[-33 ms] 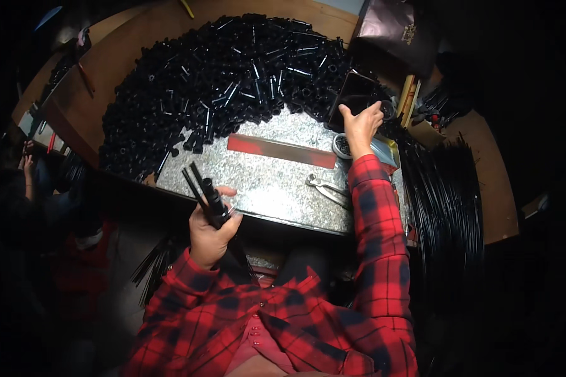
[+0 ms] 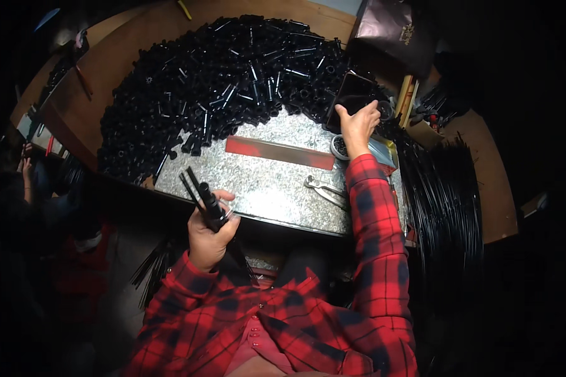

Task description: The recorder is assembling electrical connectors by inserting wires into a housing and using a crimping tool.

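My left hand [image 2: 210, 235] is closed around a thick black tubular piece [image 2: 210, 201] and thin black rods [image 2: 192, 188]. The bundle tilts up and to the left, just off the metal work surface's front edge. At the back right, my right hand [image 2: 358, 129] reaches over a dark phone-like slab [image 2: 353, 94], thumb and fingers apart. Its fingertips bend close to a round dark dish [image 2: 385, 111]; I cannot tell whether they touch it, and no held thing shows. Below that wrist sits a small round tub [image 2: 339, 147] of tiny dark parts.
A large heap of black tubular parts [image 2: 188, 94] fills the back. On the metal surface [image 2: 245, 188] lie a red-and-grey bar [image 2: 280, 152] and pincers [image 2: 326, 190]. Long black rods [image 2: 446, 195] hang at right, near a dark bag [image 2: 393, 31]. Another person's hand [image 2: 25, 164] shows far left.
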`<state>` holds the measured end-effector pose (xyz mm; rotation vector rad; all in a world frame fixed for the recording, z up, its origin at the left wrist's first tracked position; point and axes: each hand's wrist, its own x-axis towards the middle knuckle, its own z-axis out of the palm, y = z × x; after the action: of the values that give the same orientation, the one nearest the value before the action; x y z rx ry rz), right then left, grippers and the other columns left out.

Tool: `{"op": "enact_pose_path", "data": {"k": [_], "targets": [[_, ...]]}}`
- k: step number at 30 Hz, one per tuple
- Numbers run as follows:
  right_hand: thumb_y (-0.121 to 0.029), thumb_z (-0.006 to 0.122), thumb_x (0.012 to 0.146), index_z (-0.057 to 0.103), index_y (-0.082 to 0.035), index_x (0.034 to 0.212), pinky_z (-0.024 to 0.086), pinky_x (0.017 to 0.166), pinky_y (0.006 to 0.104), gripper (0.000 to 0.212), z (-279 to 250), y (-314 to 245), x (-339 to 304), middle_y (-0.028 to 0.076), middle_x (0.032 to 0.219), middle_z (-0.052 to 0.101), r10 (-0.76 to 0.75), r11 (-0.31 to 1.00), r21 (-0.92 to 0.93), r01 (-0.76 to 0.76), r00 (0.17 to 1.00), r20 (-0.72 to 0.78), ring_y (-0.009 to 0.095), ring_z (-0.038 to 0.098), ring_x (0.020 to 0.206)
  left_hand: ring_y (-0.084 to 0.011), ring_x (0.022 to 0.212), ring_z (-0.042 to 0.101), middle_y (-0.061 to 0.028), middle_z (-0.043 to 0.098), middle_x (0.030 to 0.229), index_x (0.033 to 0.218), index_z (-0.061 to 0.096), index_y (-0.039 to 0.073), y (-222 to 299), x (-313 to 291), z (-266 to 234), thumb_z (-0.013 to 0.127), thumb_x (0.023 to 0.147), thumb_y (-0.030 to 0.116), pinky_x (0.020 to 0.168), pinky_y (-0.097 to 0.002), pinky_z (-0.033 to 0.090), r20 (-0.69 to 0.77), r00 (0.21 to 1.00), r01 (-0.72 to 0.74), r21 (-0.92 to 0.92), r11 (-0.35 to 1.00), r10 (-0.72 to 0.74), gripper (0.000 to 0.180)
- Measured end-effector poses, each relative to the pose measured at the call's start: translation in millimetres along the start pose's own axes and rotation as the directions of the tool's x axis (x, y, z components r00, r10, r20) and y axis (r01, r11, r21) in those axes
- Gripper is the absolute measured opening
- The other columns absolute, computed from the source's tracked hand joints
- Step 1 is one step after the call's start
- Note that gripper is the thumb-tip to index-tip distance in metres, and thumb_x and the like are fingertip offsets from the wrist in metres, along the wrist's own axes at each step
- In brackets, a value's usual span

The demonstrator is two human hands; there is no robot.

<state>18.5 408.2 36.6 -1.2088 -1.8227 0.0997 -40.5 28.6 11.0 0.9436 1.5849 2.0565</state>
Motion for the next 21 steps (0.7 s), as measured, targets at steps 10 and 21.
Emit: {"op": "enact_pose_path", "data": {"k": [10, 21], "targets": [[-0.040, 0.077, 0.063, 0.019, 0.009, 0.133, 0.036, 0.092, 0.0434, 0.103, 10, -21, 8, 0.025, 0.112, 0.043, 0.023, 0.994, -0.104, -0.021, 1.000, 0.019, 0.037, 0.043, 0.106, -0.0235, 0.097, 0.058, -0.0130, 0.053, 0.106, 0.082, 0.046, 0.003, -12, 11, 9, 0.053, 0.081, -0.005, 0.087, -0.0360, 0.047, 0.086, 0.989, -0.099, -0.219, 0.971, 0.120, 0.010], [-0.041, 0.074, 0.067, 0.019, 0.008, 0.133, 0.035, 0.094, 0.0452, 0.099, 12, -23, 12, 0.029, 0.112, 0.043, 0.048, 0.992, -0.119, -0.042, 0.998, 0.047, 0.040, 0.043, 0.108, -0.0277, 0.099, 0.059, -0.0166, 0.060, 0.100, 0.083, 0.046, 0.002, -10, 6, 15, 0.051, 0.082, -0.007, 0.091, -0.0406, 0.045, 0.117, 0.991, -0.041, -0.232, 0.972, 0.070, 0.010]]}}
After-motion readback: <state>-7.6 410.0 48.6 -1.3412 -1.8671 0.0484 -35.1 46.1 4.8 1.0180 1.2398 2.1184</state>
